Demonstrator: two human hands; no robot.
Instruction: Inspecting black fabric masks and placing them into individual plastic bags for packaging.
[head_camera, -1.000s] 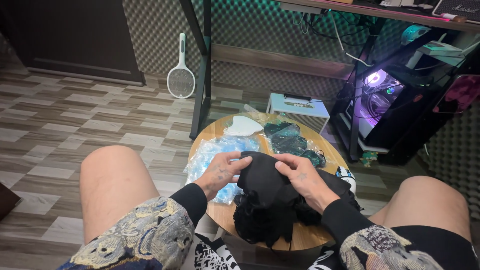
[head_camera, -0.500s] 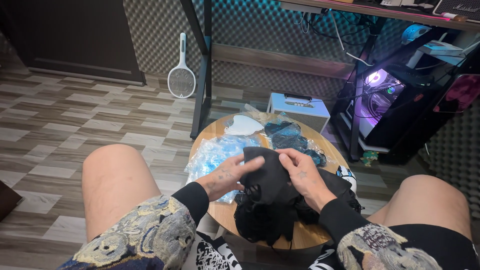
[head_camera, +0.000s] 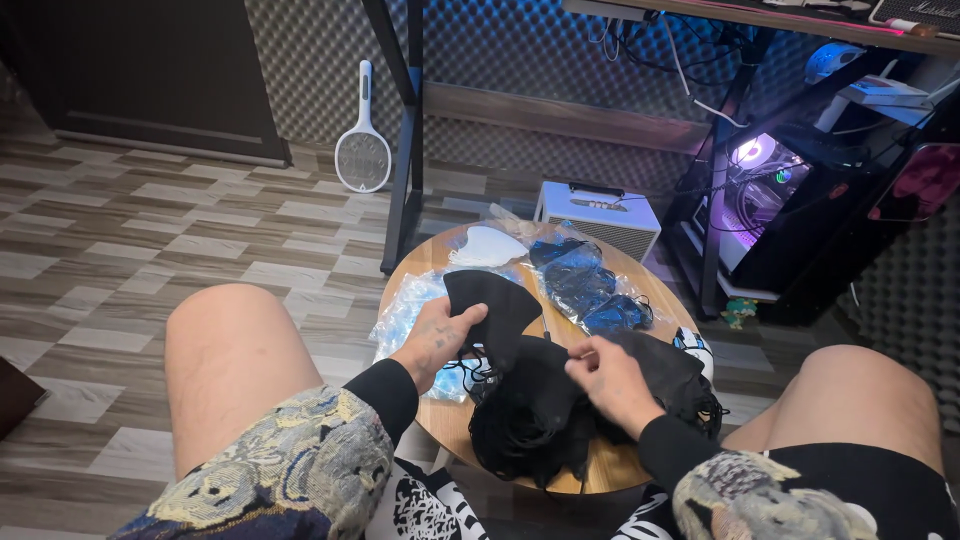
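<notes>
Left hand (head_camera: 437, 338) is pinching one black fabric face mask (head_camera: 492, 305) at its edge, thumb on top, lifting it clear toward 11 o'clock of the heap of black masks (head_camera: 545, 410). Right hand (head_camera: 612, 375) is resting on that heap at centre of the round wooden tabletop (head_camera: 455, 425), fingers curled narrow, seeming to nip an ear loop; exact grip is hard to tell. Separating cleanly is probably calling for holding the heap down while drawing the single mask away slowly, so tangled loops are not dragging neighbours along. Clear plastic packets of blue masks (head_camera: 585, 285) are lying at 1 o'clock, a white moulded mask (head_camera: 487, 245) at 12.
</notes>
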